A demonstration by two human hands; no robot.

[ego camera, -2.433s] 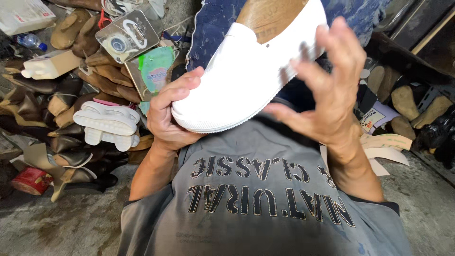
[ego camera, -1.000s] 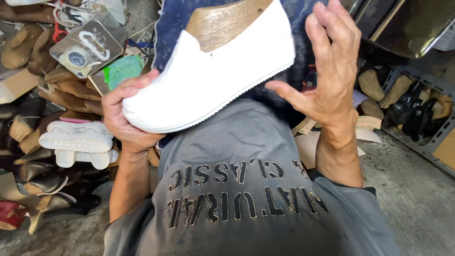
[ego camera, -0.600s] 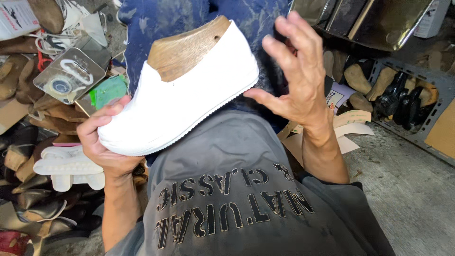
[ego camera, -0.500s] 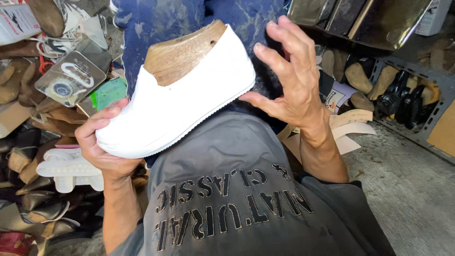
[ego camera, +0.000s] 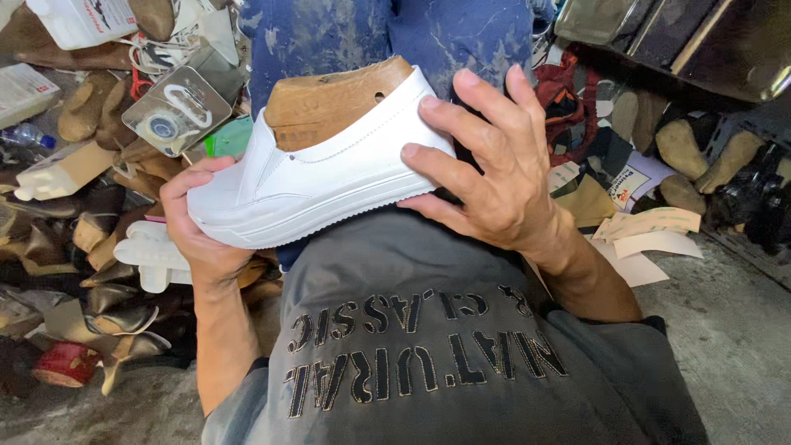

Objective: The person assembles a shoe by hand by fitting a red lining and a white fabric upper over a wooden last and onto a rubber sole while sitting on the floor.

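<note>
1 white shoe (ego camera: 313, 185), 1 wooden last (ego camera: 329, 99) inside it, 2 hands; 1 blister pack (ego camera: 169, 111) at 10 o'clock, 1 white jug (ego camera: 82, 18).

White shoe (ego camera: 329, 185): smooth, faintly glossy leather-like upper with stitched seams; sole edge finely ribbed. Shoe form (ego camera: 329, 103) inside it: bare, matt wood with visible grain. Shirt (ego camera: 445, 346): grey matt cloth with dark lettering. Trousers (ego camera: 371, 37): blue cloth, pale-stained. Floor (ego camera: 733, 330): rough grey concrete. Package (ego camera: 173, 111): clear glossy plastic. Insole cut-outs (ego camera: 651, 235): flat, matt, beige sheet.
</note>
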